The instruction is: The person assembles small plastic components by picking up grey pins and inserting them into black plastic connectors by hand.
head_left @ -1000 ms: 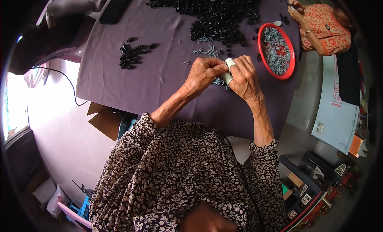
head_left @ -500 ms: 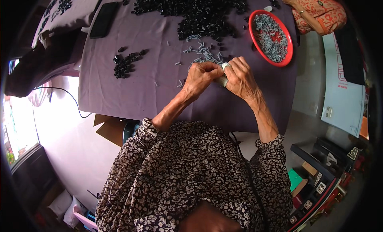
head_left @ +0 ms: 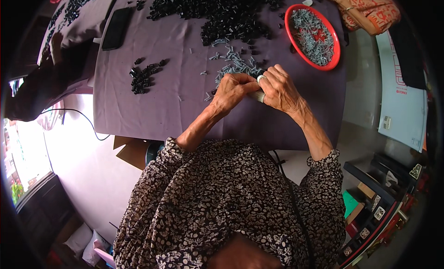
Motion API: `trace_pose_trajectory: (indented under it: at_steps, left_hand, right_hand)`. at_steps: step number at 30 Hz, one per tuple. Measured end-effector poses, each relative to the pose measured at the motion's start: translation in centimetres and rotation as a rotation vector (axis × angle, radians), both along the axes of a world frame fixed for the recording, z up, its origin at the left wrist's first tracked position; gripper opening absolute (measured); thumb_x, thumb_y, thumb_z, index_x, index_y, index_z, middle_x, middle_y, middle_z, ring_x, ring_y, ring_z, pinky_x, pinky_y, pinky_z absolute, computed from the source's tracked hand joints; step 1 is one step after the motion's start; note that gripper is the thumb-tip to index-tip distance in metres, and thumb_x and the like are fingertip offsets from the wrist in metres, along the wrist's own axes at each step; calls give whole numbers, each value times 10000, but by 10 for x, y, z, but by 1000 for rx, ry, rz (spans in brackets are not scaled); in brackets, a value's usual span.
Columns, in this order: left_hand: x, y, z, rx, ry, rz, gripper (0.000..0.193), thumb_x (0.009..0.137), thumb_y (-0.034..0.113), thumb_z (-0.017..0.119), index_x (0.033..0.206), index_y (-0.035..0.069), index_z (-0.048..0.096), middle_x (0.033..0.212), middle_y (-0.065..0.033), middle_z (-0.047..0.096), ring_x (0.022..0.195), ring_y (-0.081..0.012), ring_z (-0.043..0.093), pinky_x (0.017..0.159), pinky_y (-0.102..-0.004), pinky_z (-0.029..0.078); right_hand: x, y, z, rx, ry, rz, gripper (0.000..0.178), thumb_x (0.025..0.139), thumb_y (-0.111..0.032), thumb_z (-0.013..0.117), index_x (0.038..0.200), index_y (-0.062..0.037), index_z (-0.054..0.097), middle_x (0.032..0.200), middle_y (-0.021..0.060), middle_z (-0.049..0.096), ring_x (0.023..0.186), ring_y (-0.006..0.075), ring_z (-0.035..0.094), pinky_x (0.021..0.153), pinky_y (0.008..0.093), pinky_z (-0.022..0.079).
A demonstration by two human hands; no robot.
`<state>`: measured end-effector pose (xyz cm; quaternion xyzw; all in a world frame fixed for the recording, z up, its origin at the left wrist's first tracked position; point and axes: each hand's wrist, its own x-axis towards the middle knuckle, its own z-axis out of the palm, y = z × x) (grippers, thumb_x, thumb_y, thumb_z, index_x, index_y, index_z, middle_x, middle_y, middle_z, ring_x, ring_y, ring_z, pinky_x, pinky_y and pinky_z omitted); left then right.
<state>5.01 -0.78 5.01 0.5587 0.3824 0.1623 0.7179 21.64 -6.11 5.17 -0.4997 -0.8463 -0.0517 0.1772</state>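
Over the near side of the cloth-covered table, my left hand (head_left: 232, 91) and my right hand (head_left: 280, 90) meet with their fingers closed. The left thumb and forefinger are pinched together against the right fingertips. White wrapping (head_left: 257, 97) shows on the fingers of my right hand; whatever is between the fingers is hidden. Just beyond my hands lies a loose scatter of small grey pin-like pieces (head_left: 235, 61). Farther back is a big heap of small black cylindrical pieces (head_left: 222, 14). A smaller cluster of black pieces (head_left: 144, 77) rests to the left.
At the right, a red oval tray (head_left: 337, 50) holds many grey pieces. A black flat phone-like slab (head_left: 117, 28) lies far left on the purple tablecloth (head_left: 152, 111). A person in orange patterned clothing (head_left: 370, 9) is at the far right; another person's dark sleeve (head_left: 39, 90) reaches in left.
My hands stay joined in nearly the same pose. The view has shifted slightly. At the left, the other person's hand has come into sight above the dark sleeve.
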Motion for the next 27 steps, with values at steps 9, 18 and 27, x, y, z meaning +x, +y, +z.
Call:
trace_pose_trajectory:
  at_steps: [9, 18, 27]
  left_hand:
    - [1, -1, -6, 187, -43, -113, 218, 776, 165, 580, 853, -28, 644, 746, -75, 625, 699, -118, 571, 653, -257, 448]
    - [2, -2, -17, 43, -76, -72, 200, 781, 144, 573, 830, -40, 632, 730, -71, 618, 688, -116, 576, 652, -256, 465]
    - [-3, 2, -6, -11, -85, 14, 199, 803, 166, 603, 847, -24, 641, 740, -47, 612, 694, -85, 539, 639, -230, 429]
  right_hand:
    - [5, 0, -2, 18, 28, 90, 217, 616, -20, 624, 574, -34, 411, 562, 93, 421, 550, 234, 452, 560, 348, 395]
    - [7, 1, -4, 18, 34, 103, 123, 605, -7, 565, 603, -46, 448, 571, 73, 451, 560, 212, 470, 566, 331, 384]
    - [0, 10, 8, 23, 42, 61, 127, 610, -1, 583, 610, -24, 459, 599, 91, 466, 584, 229, 482, 567, 345, 391]
